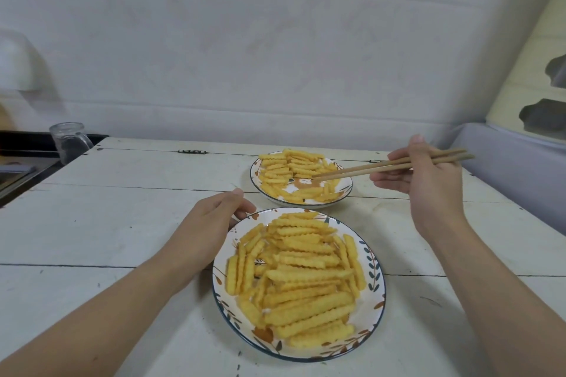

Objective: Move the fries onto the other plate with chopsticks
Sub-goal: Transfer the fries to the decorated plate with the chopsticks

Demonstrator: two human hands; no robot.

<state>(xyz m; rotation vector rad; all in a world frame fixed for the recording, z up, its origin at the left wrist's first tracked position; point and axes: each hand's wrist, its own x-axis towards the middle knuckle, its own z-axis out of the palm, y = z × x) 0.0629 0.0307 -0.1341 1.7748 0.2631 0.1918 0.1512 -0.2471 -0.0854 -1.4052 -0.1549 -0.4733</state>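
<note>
Two leaf-patterned plates stand on the white wooden table (122, 223). The near plate (375, 278) is heaped with crinkle-cut fries (300, 278). The far plate (344, 191) carries a thinner layer of fries (284, 170), with a bare patch at its middle. My right hand (428, 180) grips a pair of wooden chopsticks (367, 167); their tips hover over the far plate's right side and hold no fry. My left hand (214, 220) rests against the near plate's upper left rim, fingers curled around the edge.
A clear glass mug (69, 141) stands past the table's far left corner by a dark counter. A white wall runs behind the table. A grey-lilac ledge (514, 168) rises at the right. Metal hinges sit along the table's far seam.
</note>
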